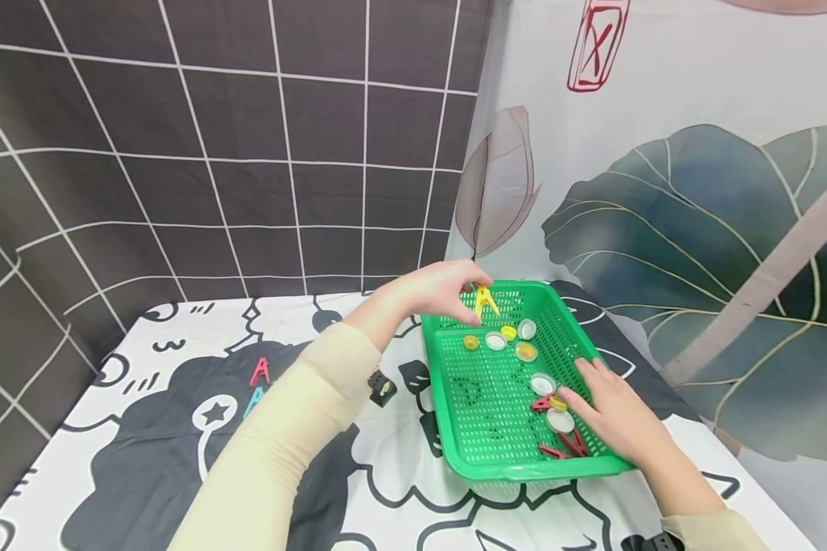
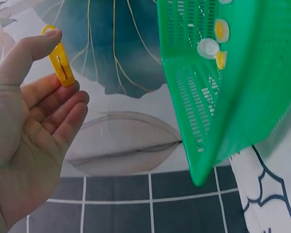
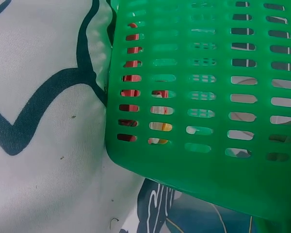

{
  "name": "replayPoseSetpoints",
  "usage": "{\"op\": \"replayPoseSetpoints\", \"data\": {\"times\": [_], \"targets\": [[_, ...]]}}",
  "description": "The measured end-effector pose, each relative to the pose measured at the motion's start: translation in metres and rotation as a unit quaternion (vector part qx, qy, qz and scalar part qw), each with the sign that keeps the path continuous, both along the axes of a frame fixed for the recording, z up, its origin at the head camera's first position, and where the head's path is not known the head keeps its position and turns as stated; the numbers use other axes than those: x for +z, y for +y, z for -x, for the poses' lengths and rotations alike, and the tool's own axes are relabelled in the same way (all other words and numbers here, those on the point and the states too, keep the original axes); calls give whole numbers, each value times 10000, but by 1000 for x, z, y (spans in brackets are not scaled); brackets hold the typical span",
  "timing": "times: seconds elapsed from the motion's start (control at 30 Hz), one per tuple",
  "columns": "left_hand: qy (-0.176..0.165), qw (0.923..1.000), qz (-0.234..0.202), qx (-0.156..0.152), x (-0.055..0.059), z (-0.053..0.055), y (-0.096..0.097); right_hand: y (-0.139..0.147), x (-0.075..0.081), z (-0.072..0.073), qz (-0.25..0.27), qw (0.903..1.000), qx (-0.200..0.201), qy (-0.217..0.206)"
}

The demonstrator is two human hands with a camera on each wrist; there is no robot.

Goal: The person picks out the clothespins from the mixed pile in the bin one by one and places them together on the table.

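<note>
A yellow clothespin [image 1: 485, 300] is pinched between the thumb and fingers of my left hand [image 1: 448, 291], above the far left part of a green plastic basket [image 1: 448, 451]. In the left wrist view the same clothespin [image 2: 62, 63] stands upright between thumb and fingertips. My right hand [image 1: 616, 413] rests at the basket's right rim, fingers and thumb extended over the inside. Near that thumb lie a yellow cap [image 1: 558, 402], a white round cap [image 1: 560, 421] and red clothespins [image 1: 573, 442]. The right wrist view shows only the basket's slotted wall [image 3: 184, 160], not the hand.
Several white and yellow round caps [image 1: 496, 340] lie at the basket's far end. A red letter A [image 1: 260, 371] and a blue letter A [image 1: 253, 399] lie on the patterned cloth [image 1: 400, 474] to the left, partly near the left sleeve. A dark tiled-pattern curtain [image 1: 234, 191] hangs behind.
</note>
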State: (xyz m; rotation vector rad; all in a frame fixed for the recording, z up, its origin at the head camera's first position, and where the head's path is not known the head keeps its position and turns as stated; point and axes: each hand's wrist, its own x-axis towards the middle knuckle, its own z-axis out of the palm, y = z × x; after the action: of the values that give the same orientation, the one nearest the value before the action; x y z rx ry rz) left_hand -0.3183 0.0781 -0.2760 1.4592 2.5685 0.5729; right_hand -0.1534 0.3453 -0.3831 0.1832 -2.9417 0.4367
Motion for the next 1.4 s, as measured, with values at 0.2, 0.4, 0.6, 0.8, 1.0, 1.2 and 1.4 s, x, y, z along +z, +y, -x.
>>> {"op": "replayPoseSetpoints", "data": {"times": [0.2, 0.4, 0.6, 0.8, 1.0, 1.2, 1.4], "targets": [[109, 9997, 118, 192, -8, -1, -29, -2, 0, 0, 17, 10000, 11, 3], [-41, 9992, 70, 392, -18, 0, -61, 0, -1, 1, -15, 10000, -9, -55], [-212, 9990, 19, 385, -24, 3, -81, 0, 1, 1, -52, 10000, 4, -73], [-209, 9986, 141, 460, -29, 0, -96, 0, -1, 2, -66, 10000, 21, -47], [-114, 9990, 254, 339, -44, -8, -121, -2, -1, 1, -11, 10000, 23, -27], [-284, 9978, 279, 527, -67, -20, -160, -3, -2, 3, 50, 9999, 71, -59], [-483, 9944, 392, 854, -86, -27, -181, 0, 0, 2, 28, 10000, 66, -39]]}}
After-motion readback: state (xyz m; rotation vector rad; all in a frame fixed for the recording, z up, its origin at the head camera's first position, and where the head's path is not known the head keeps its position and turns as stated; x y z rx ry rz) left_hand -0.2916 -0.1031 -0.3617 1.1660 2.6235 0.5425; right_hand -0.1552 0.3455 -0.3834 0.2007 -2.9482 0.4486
